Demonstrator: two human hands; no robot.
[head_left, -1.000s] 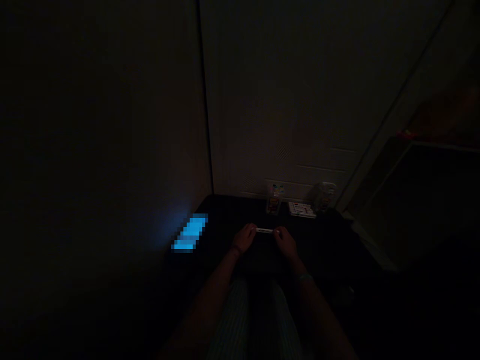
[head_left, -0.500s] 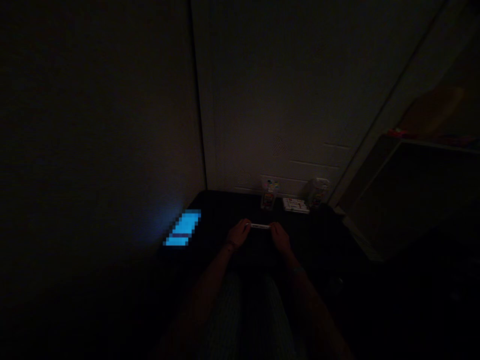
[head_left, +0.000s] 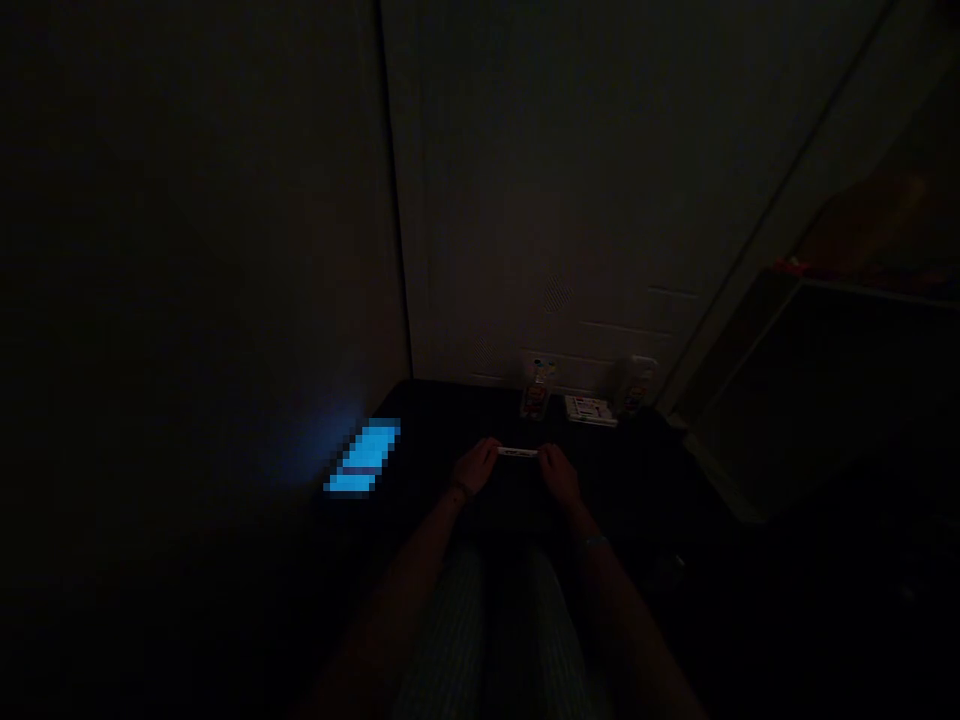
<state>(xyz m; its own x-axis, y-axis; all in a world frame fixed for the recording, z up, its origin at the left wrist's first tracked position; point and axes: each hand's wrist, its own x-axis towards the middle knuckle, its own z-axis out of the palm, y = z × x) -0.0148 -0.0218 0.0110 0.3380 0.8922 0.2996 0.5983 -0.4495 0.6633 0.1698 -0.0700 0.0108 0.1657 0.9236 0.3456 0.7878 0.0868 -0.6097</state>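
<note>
In dim light, a slim white object with dark print along its edge [head_left: 517, 453] spans the gap between my hands over the dark table [head_left: 442, 405]. Its exact kind is too dark to make out. My left hand [head_left: 476, 467] is closed on its left end, a thin band at the wrist. On the right end, my right hand [head_left: 559, 474] is closed too. Beyond them lies a white flat pack or stack with coloured print [head_left: 591, 410]. A clear package with reddish contents [head_left: 535, 390] stands to its left, and a similar clear package [head_left: 636, 388] to its right.
At the table's left end is a glowing blue pixelated screen [head_left: 364, 457]. A pale wall [head_left: 555, 200] rises behind the table, another on the left. To the right stands a dark cabinet or shelf [head_left: 825, 380] with reddish things on top. My legs are below the near edge.
Both hands keep hold of the slim white object in nearly the same place. The view has shifted very slightly; nothing else has visibly moved.
</note>
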